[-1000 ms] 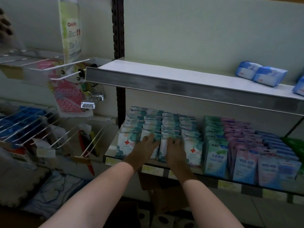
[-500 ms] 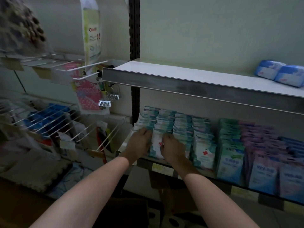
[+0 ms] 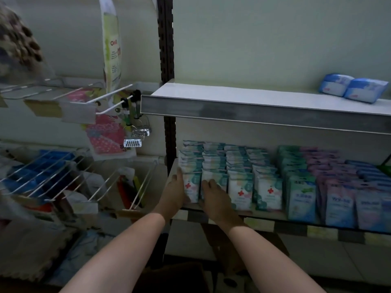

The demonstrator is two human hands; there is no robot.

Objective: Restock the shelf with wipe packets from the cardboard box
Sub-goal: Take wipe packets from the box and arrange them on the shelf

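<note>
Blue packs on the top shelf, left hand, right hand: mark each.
Blue packs [image 3: 353, 88], head view, front of the pair.
Left hand [image 3: 174, 194], head view, its back.
Right hand [image 3: 216, 196], head view, its back.

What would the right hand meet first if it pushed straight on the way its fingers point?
Probably the front red-cross wipe packet in the second row from the left; the right hand already appears to touch it, with more packets stacked behind. Depth is unclear.

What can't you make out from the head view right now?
- Left hand fingertips: hidden behind the leftmost wipe packets.
- Print on the packets: too blurred to read.
- Cardboard box: dark, crossed by the arms, cut by the bottom edge; contents unseen.
- Shelf right end: cut by the frame edge.
</note>
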